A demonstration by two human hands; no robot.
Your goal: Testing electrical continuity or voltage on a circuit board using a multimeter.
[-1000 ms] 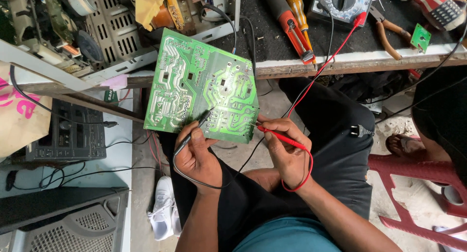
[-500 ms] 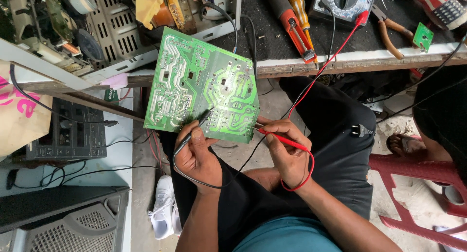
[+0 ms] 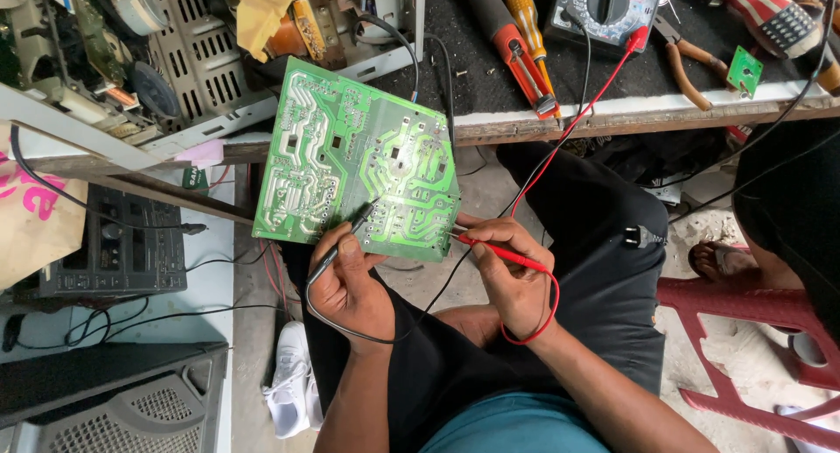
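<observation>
The green circuit board (image 3: 354, 164) stands tilted over the person's lap, solder side up toward the camera, its upper edge leaning against the workbench (image 3: 612, 121) so that both hands stay free for the probes. The left hand (image 3: 350, 287), just below the board's lower edge, is closed around the black probe (image 3: 341, 243) in a pen grip, the tip laid on the solder side near the board's lower middle. The right hand (image 3: 512, 282), just below the board's lower right corner, pinches the red probe (image 3: 494, 250) between thumb and fingers, and its tip meets the board at that corner — whether it rests exactly on a solder point is hard to tell at this size. Holding the probes low and slanted keeps the tips visible against the pale tracks. The board is a bright green rectangle crossed by lighter traces and silvery solder spots, with a few small holes near the centre. The red lead (image 3: 569, 129) runs up from the board's right side to the multimeter (image 3: 604, 11) on the bench above the board — within sight of the person. Right of the board's top, on the same bench, lie two screwdrivers (image 3: 516, 33) and a pair of pliers (image 3: 687, 64).
</observation>
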